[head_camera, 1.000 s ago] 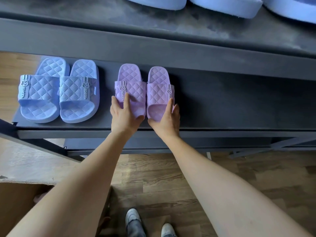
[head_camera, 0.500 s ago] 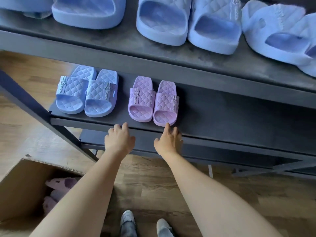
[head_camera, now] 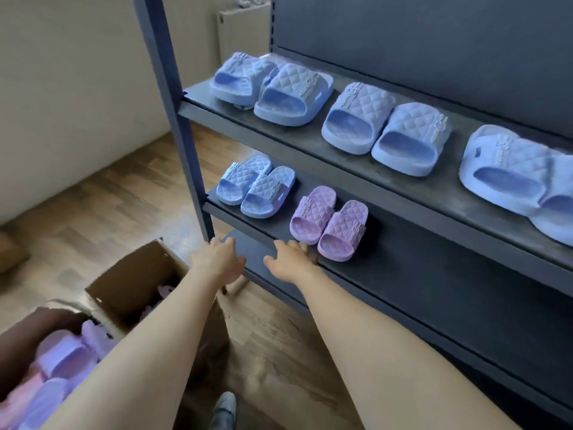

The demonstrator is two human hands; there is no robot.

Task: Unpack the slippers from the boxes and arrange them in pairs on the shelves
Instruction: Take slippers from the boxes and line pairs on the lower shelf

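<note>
We saw the purple slipper pair [head_camera: 328, 223] on the lower shelf [head_camera: 418, 268], just past our right grip [head_camera: 291, 259]; the left grip [head_camera: 217, 262] was further left. Both were spread and empty; a second earlier they held the pair.

L arm [head_camera: 148, 352] & R arm [head_camera: 372, 346] both bare from wrist to frame edge. L hand [head_camera: 218, 262] & R hand [head_camera: 291, 259] bare too; fingers [head_camera: 230, 243] soft w/ blur, so nail detail can't be read. Only clothing in view: one shoe [head_camera: 225, 409] at bottom edge, grey w/ paler mottled patches, rounded toe, approx. sneaker type. Material too blurred to tell. Frame cuts it off at the heel.
</note>
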